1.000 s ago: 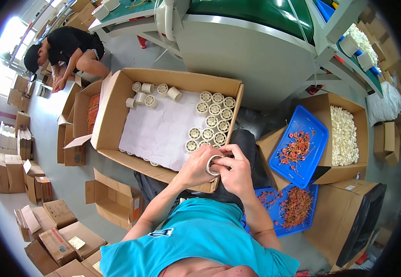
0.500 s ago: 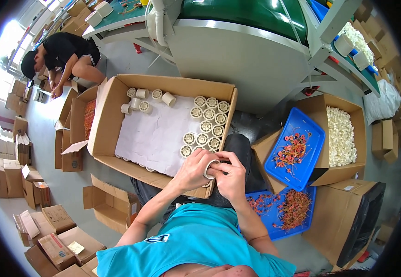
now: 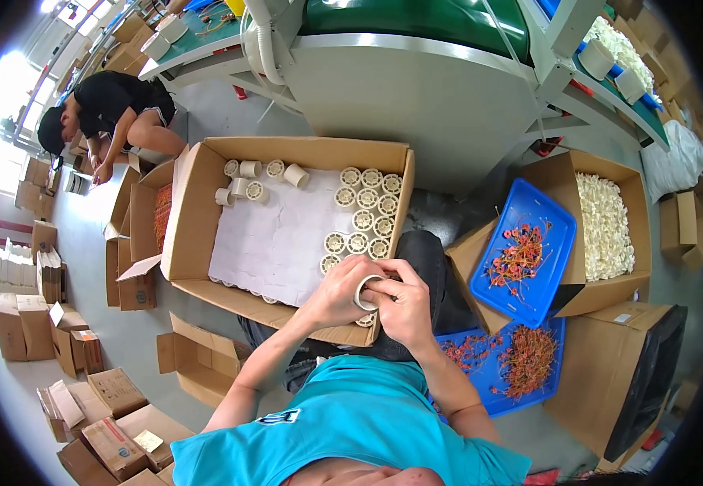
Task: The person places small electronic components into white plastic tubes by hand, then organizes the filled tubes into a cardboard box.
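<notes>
My left hand (image 3: 337,292) wraps round a cream hollow plastic cylinder (image 3: 358,295), over the near right corner of a large cardboard box (image 3: 286,147). The fingers of my right hand (image 3: 405,309) are closed at the cylinder's open end and reach into it; whatever they may pinch there is hidden. Similar cream cylinders (image 3: 368,198) with slotted round faces stand in rows along the box's right side. Several more lie loosely at its far left (image 3: 256,192), some on their sides. White paper (image 3: 274,235) lines the layer beneath them.
To the right, a tilted blue tray (image 3: 493,279) holds red-and-orange wired parts, beside a box of small cream pieces (image 3: 606,227). Another blue tray (image 3: 501,402) lies below. A grey machine (image 3: 392,97) stands ahead. Another person (image 3: 121,105) crouches at the far left, among boxes.
The view has shifted slightly. My hands stay together round the cylinder at the box's corner, with only small finger movement at its opening.
</notes>
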`<control>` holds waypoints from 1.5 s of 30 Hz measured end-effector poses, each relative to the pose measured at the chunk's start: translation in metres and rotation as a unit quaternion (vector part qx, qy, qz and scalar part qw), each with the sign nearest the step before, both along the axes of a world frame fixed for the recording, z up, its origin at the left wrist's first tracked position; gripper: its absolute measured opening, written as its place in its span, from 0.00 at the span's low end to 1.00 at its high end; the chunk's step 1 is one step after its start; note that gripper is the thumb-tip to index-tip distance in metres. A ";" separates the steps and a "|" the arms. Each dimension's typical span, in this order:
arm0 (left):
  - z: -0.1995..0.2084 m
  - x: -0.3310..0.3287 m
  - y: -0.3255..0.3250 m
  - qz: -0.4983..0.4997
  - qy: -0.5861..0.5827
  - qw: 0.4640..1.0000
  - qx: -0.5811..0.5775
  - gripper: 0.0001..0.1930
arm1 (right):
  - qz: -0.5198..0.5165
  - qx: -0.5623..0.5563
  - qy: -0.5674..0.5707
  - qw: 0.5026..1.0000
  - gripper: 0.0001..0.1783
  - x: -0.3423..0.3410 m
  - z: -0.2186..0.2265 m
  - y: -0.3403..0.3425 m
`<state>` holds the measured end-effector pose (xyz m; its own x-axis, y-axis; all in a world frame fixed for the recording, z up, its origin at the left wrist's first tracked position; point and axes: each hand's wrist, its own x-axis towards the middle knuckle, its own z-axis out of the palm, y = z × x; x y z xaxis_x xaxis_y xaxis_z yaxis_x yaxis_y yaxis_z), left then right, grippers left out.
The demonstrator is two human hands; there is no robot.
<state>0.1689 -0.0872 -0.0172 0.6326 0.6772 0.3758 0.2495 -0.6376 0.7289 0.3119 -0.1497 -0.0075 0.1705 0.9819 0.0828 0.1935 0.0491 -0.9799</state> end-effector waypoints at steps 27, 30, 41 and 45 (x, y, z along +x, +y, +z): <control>0.132 0.109 0.395 0.324 -0.083 0.888 0.315 0.33 | -0.434 0.019 -0.041 0.900 0.20 0.174 -0.074 -0.046; 0.111 0.081 0.435 0.346 -0.056 0.888 0.299 0.34 | -0.516 -0.037 -0.196 0.833 0.22 0.225 -0.115 -0.060; 0.049 0.048 0.257 0.206 -0.056 0.857 0.469 0.29 | -0.368 -0.256 -0.347 0.823 0.24 0.298 -0.151 -0.044; -0.113 -0.009 0.171 0.232 0.028 0.933 0.273 0.25 | -0.380 -0.209 -0.331 0.838 0.22 0.296 -0.163 -0.039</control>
<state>0.1600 0.0838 -0.1305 0.3485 0.6003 0.7198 0.6190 -0.7241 0.3042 0.6080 -0.1885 -0.1701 0.8122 0.5776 0.0820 0.5215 -0.6558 -0.5458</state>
